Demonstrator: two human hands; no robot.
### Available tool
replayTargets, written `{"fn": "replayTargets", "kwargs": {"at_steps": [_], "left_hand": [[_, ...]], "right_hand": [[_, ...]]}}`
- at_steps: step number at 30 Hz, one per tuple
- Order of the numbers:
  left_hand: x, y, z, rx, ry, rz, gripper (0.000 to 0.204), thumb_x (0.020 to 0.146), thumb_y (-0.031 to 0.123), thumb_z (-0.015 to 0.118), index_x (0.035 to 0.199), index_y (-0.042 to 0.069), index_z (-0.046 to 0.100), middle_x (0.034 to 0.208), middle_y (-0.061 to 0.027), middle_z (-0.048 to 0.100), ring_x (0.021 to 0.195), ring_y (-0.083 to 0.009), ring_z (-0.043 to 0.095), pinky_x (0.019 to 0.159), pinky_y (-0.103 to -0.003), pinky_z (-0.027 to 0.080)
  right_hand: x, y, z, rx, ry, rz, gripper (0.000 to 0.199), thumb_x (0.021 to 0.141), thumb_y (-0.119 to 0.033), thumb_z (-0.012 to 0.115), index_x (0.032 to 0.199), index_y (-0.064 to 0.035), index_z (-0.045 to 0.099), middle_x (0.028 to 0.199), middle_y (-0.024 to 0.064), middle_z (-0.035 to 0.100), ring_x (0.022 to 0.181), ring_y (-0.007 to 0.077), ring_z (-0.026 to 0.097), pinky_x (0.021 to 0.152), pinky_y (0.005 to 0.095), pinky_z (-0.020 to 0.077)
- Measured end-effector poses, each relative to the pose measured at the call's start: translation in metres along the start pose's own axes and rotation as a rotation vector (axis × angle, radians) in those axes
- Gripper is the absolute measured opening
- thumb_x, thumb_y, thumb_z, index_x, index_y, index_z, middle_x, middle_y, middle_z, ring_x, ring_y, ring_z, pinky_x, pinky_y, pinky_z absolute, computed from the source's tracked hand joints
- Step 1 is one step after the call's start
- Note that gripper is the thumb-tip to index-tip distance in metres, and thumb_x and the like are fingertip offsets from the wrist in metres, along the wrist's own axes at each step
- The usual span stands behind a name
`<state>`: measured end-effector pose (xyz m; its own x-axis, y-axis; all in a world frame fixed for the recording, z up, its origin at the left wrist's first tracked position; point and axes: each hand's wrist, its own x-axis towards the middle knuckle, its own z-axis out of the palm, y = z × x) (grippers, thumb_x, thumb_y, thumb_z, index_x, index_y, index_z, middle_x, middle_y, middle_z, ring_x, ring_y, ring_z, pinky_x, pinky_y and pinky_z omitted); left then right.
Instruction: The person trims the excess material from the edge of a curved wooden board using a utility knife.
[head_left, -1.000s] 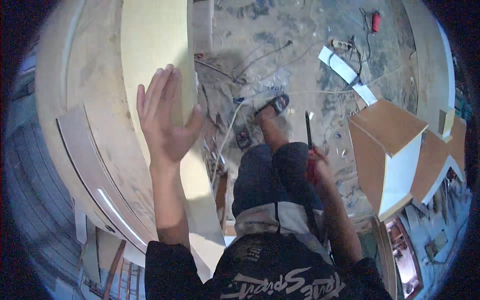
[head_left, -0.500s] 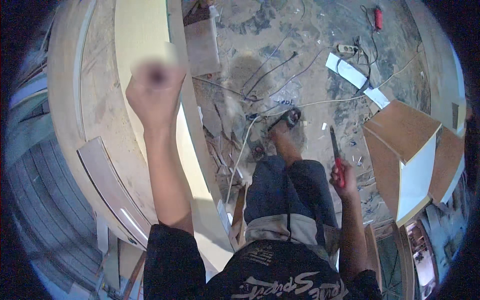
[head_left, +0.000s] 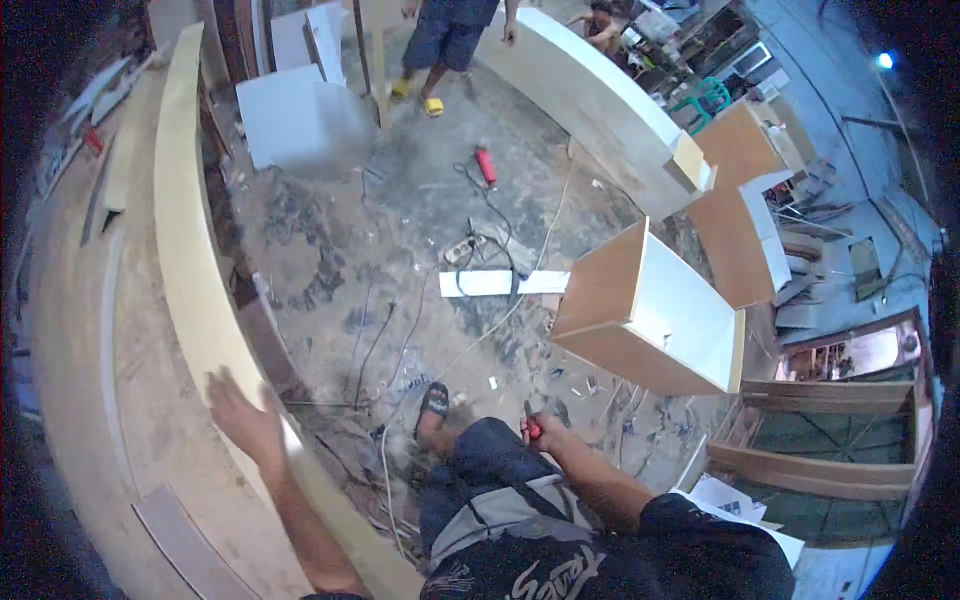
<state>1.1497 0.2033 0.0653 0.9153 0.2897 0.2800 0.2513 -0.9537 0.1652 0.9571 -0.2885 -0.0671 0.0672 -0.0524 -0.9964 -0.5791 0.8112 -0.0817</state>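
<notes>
My left hand (head_left: 245,415) lies with its fingers spread on a long, pale yellow board (head_left: 185,240) that runs along the left side of the workbench. Nothing is gripped in that hand. Low in front of my body, my right hand (head_left: 550,440) is closed around the red handle of a narrow-bladed tool (head_left: 533,428). Its dark blade points away from me and looks foreshortened, so its exact kind is unclear.
Beyond the bench, cords and a power strip (head_left: 465,248) lie on the littered floor beside a white strip (head_left: 500,283) and a red power tool (head_left: 485,167). Brown-and-white cabinet boxes (head_left: 640,310) stand to the right. Another person (head_left: 445,40) stands at the far side.
The view has swung up and to the right, showing more of the room. My left hand now lies flat on the pale board, nearer me. The bladed tool stays in my right hand.
</notes>
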Motion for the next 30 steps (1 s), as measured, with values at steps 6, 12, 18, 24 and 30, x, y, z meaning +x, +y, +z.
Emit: {"fn": "replayTargets", "kwargs": {"at_steps": [6,12,18,24,30], "left_hand": [[-0.135,-0.021,-0.027,0.004,-0.345,0.411,0.066,0.093,0.035,0.056,0.150,0.009,0.038,0.158,-0.0160,0.031,0.150,-0.0338,0.021,0.121,-0.055,0.014],[-0.168,-0.026,-0.061,-0.546,-0.251,0.458,0.054,0.089,0.037,0.063,0.131,0.003,0.055,0.125,-0.0163,0.061,0.132,-0.0355,0.046,0.117,-0.055,0.023],[-0.170,-0.022,-0.060,-0.506,-0.214,0.591,0.039,0.092,0.039,0.062,0.108,0.005,0.070,0.105,-0.0126,0.071,0.103,-0.0318,0.063,0.115,-0.051,0.029],[-0.160,-0.032,-0.048,-0.669,-0.240,0.603,0.046,0.100,0.048,0.046,0.107,0.010,0.071,0.108,-0.0097,0.072,0.112,-0.0252,0.062,0.115,-0.045,0.030],[-0.145,-0.067,-0.024,-0.628,0.288,-0.013,0.051,0.095,0.046,0.055,0.128,0.007,0.061,0.131,-0.0140,0.061,0.123,-0.0337,0.054,0.113,-0.048,0.031]], "right_hand": [[-0.053,0.034,0.010,-0.368,-0.175,-0.240,0.032,0.102,-0.030,0.040,0.081,-0.0122,0.056,0.064,0.0008,0.057,0.054,0.0153,0.055,0.044,0.0309,0.0429],[-0.049,0.048,0.003,-0.419,-0.205,-0.223,0.029,0.101,-0.027,0.042,0.081,-0.0108,0.055,0.064,0.0016,0.056,0.054,0.0160,0.055,0.043,0.0315,0.0433],[-0.088,0.064,-0.022,-0.241,-0.286,-0.065,0.034,0.101,-0.033,0.042,0.078,-0.0129,0.056,0.062,0.0023,0.059,0.050,0.0167,0.057,0.042,0.0339,0.0441],[-0.162,0.087,0.003,-0.428,-0.118,-0.006,0.024,0.099,-0.024,0.045,0.081,-0.0135,0.058,0.065,-0.0040,0.056,0.055,0.0106,0.051,0.050,0.0264,0.0418],[-0.189,0.135,0.051,-0.664,-0.164,-0.111,0.018,0.103,-0.024,0.043,0.109,-0.0122,0.056,0.070,-0.0040,0.056,0.053,0.0090,0.050,0.047,0.0256,0.0406]]}}
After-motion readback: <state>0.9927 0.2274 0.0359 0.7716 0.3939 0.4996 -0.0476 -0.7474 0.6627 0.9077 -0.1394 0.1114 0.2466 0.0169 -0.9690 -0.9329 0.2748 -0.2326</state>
